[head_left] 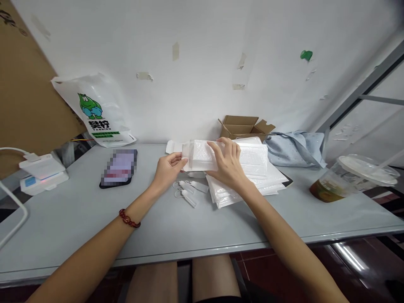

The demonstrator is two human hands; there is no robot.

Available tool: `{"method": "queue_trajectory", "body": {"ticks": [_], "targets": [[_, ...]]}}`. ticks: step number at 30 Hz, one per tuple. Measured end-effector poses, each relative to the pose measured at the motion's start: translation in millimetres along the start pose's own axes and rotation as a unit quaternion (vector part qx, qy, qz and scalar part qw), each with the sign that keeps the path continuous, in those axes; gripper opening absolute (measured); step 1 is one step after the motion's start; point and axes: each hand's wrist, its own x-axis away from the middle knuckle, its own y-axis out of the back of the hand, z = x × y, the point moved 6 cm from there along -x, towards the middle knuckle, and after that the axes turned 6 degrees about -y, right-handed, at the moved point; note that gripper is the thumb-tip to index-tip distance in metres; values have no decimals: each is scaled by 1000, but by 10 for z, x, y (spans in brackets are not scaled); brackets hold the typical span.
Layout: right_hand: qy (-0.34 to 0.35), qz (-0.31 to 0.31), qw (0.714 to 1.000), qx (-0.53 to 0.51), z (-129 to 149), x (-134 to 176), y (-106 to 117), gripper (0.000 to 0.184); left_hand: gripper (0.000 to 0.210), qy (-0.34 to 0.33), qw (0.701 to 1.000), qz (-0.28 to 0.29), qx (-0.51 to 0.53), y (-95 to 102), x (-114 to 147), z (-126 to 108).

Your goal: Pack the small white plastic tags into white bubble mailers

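A white bubble mailer [202, 155] is held lengthwise above the table, its clear flap end pointing left. My left hand [168, 168] pinches that flap end between thumb and fingers. Across the mailer's middle lies my right hand [227, 162], thumb at the near edge and fingers curled over the far side. Beneath and to the right is a stack of white bubble mailers [227, 195]. Several small clear plastic bottles with ring loops [189, 198] lie on the table just below the held mailer.
A phone [118, 168] lies left on the grey table [189, 235], near a white charger [44, 172]. A white printed bag [97, 111] leans on the wall. Behind the stack are an open cardboard box [241, 125] and blue cloth bag [293, 147]. A lidded drink cup [341, 179] lies tilted at right.
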Motion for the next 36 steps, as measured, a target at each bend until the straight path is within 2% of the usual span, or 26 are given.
{"method": "queue_trajectory", "body": {"ticks": [2, 4, 7, 10, 17, 19, 21, 26, 28, 31, 36], "targets": [[0, -14, 1000, -1, -27, -10, 6, 66, 36, 26, 999, -6, -31, 62, -26, 26], [-5, -26, 1000, 0, -61, -17, 14, 62, 34, 51, 995, 16, -79, 122, -53, 63], [-29, -42, 999, 2, -121, -26, 28, 63, 30, 90, 976, 112, -164, 149, -58, 165], [-41, -41, 998, 1, -148, -34, 24, 66, 28, 114, 954, 196, -197, 110, -17, 268], [-33, -13, 999, -2, -161, -43, 1, 63, 22, 68, 942, 247, -216, 26, -5, 262], [-37, -12, 999, -2, -178, -43, -3, 66, 21, 58, 948, 235, -206, 93, -44, 200], [-42, -10, 999, 1, -198, -43, -14, 67, 18, 53, 962, 193, -188, 218, -111, 121], [-55, -6, 998, 4, -229, -47, -31, 65, 12, 55, 998, -3, -38, 615, -265, -28], [-55, 2, 998, 4, -224, -48, -34, 65, 12, 41, 998, -45, 20, 681, -282, -62], [-52, 8, 999, -4, -204, -47, -28, 66, 13, 35, 997, -48, 45, 640, -260, -89], [-33, 2, 999, -38, -133, -37, -3, 64, 15, 41, 999, 19, 13, 367, -152, -94]]}}
